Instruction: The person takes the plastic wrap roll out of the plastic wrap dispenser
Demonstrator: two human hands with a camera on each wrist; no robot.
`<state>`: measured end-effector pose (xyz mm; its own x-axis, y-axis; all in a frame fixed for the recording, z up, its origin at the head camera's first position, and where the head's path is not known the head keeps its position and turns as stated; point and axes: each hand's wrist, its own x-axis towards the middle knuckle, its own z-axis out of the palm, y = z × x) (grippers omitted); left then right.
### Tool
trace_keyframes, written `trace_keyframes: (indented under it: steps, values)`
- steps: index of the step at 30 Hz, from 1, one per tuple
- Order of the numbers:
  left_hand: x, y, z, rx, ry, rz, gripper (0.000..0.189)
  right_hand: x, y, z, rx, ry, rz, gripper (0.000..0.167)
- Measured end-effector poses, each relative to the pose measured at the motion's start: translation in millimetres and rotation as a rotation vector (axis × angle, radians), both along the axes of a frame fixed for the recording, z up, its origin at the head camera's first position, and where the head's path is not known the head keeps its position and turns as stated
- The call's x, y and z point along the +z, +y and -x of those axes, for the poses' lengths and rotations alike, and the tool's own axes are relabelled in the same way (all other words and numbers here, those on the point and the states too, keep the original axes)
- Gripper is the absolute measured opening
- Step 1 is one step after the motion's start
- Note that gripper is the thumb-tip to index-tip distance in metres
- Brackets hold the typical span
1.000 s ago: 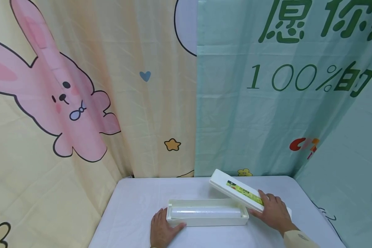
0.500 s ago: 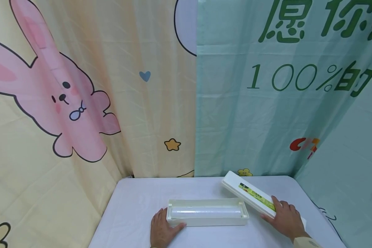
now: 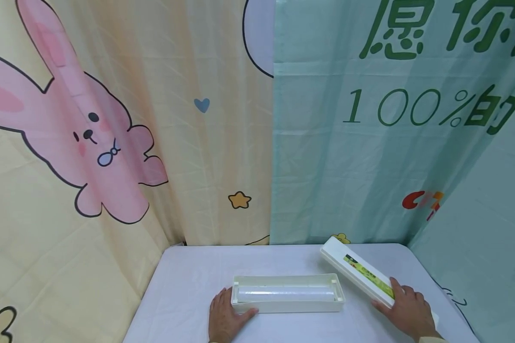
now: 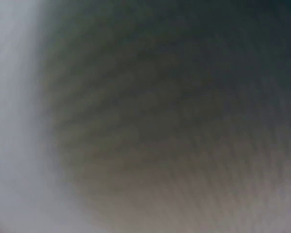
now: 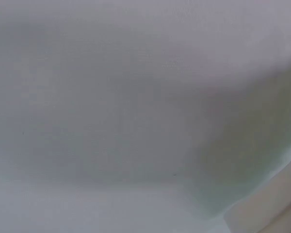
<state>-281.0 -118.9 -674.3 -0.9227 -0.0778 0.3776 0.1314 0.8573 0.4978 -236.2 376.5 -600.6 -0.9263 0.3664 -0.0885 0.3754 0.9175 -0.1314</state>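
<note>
A long white box [image 3: 298, 307] without its lid stands on the table in the head view, holding a roll of what looks like clear cling film [image 3: 287, 292]. My left hand [image 3: 226, 317] grips the box's left end, thumb along the front wall and fingers round the end. To the right, my right hand [image 3: 409, 312] grips the near end of the white lid [image 3: 339, 255], which bears a green-yellow label and slants away towards the back. The lid is apart from the box. Both wrist views are blurred and show no fingers clearly.
A white cloth covers the table [image 3: 184, 281], whose back edge lies close to the curtains. The beige curtain [image 3: 214, 152] carries a pink rabbit. On the right hangs a teal curtain [image 3: 317, 166] with green lettering.
My right hand has carried the lid to the right and towards me, from over the box's right end to beside it. My left hand and the box have stayed in place.
</note>
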Motion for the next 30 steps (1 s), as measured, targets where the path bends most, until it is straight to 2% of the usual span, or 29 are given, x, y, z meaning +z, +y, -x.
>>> trace_keyframes:
  steps: [9, 14, 19, 25, 30]
  values:
    - [-0.6, 0.5, 0.9, -0.017, -0.045, 0.001, 0.106, -2.7, 23.5, -17.8, -0.057, -0.058, 0.011, 0.137]
    - [1.6, 0.6, 0.2, -0.021, -0.035, -0.006, 0.106, -7.5, 36.8, -27.5, -0.096, -0.075, -0.011, 0.139]
    - [-0.8, 0.7, 0.4, -0.013, -0.011, 0.002, 0.105, -17.1, 47.4, -37.9, -0.175, -0.064, -0.017, 0.138]
    - [-4.4, 0.8, -0.8, -0.009, -0.013, -0.012, 0.106, -30.0, 57.2, -49.7, -0.29, -0.128, 0.004, 0.146]
    - [-3.8, 0.8, -2.2, -0.023, -0.01, -0.022, 0.106, -35.4, 65.7, -56.3, -0.37, -0.154, 0.072, 0.148]
